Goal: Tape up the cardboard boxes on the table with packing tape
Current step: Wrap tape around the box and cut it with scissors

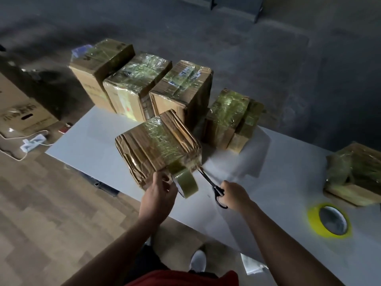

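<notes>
Left hand holds tape roll — right hand holds scissors.

The right edge cuts off one taped box.

On the table, the nearest box sits by the near edge, with a row of three boxes behind it and a pair of smaller boxes, touching each other, to its right rear. The left hand holds a roll of packing tape against that box's near face, and just right of it the right hand holds scissors, tips at the box's corner. Further right a second tape roll lies flat before another box; on the floor left of the table, a power strip lies before a large carton.
</notes>
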`<control>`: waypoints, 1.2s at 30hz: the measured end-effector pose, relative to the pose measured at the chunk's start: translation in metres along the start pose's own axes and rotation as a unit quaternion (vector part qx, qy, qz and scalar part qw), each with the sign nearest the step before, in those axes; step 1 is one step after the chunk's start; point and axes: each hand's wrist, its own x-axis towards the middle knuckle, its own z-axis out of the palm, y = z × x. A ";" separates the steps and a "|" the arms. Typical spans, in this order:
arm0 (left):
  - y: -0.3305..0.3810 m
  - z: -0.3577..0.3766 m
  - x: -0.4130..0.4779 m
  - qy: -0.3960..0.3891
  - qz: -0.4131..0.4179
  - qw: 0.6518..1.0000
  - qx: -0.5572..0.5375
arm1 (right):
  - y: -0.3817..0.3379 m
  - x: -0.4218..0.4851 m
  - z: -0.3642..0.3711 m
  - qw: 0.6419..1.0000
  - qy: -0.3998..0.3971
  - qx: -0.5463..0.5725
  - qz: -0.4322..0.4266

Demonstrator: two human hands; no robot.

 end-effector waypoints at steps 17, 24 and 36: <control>0.008 0.016 0.010 0.007 -0.252 0.903 -0.349 | -0.001 -0.018 -0.054 0.927 -0.149 0.325 -0.114; -0.008 -0.012 0.028 -0.042 -0.234 0.912 -0.333 | -0.006 -0.007 -0.094 0.953 -0.129 0.237 -0.137; -0.007 -0.036 0.035 -0.156 -0.206 0.912 -0.317 | -0.037 0.010 -0.152 0.966 -0.178 0.080 -0.167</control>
